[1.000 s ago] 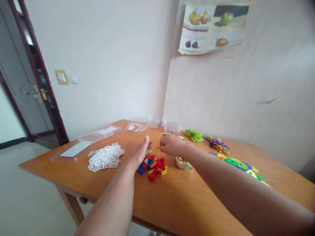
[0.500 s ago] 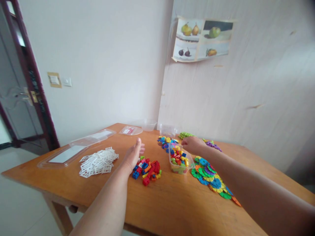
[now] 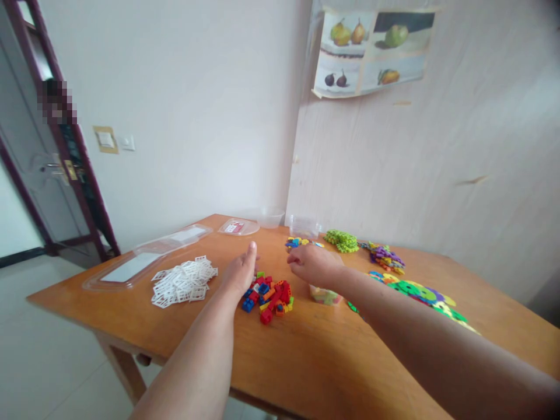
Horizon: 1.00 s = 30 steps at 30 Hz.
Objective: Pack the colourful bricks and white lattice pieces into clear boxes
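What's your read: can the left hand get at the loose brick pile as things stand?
Likely yes: the left hand, which looks open, is right beside the loose brick pile, and nothing visible stands between them.

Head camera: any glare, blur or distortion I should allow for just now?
Head view: the grey door leans, probably from lens stretch; pale glare washes the wall at right; the top right corner is dark; the plastic box, partly hidden by the right hand, looks blurred, its contents unclear.
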Motion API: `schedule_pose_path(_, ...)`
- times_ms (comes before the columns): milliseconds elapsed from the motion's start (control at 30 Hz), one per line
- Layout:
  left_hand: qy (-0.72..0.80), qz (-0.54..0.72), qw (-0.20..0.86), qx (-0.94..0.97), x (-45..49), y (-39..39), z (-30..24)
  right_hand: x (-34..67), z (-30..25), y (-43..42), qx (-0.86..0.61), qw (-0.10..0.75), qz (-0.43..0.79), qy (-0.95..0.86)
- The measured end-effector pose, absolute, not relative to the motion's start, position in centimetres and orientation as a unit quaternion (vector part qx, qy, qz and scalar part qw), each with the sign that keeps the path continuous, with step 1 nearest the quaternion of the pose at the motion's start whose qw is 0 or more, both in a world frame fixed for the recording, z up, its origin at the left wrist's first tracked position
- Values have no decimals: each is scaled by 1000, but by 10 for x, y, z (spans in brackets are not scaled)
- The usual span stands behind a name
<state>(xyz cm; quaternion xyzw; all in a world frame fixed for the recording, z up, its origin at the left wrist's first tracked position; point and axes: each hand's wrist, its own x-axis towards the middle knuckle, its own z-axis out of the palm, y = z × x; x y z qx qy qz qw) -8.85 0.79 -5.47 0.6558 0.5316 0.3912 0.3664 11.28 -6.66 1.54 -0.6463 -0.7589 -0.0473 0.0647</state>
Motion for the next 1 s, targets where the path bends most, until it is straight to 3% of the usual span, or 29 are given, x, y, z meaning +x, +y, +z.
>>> schedule_pose_path(300,499,403,392,660,-86,5,-52,63,8,-64,-531,32,-40,-846)
schedule_pose_path(567,489,399,393,669,-84,3,-52,55,6,-50,-523,-3,0,-852)
schedule_pose_path(1000,479,401,426,655,-83,4,-54,79,16,-52,-558,95,10,-824)
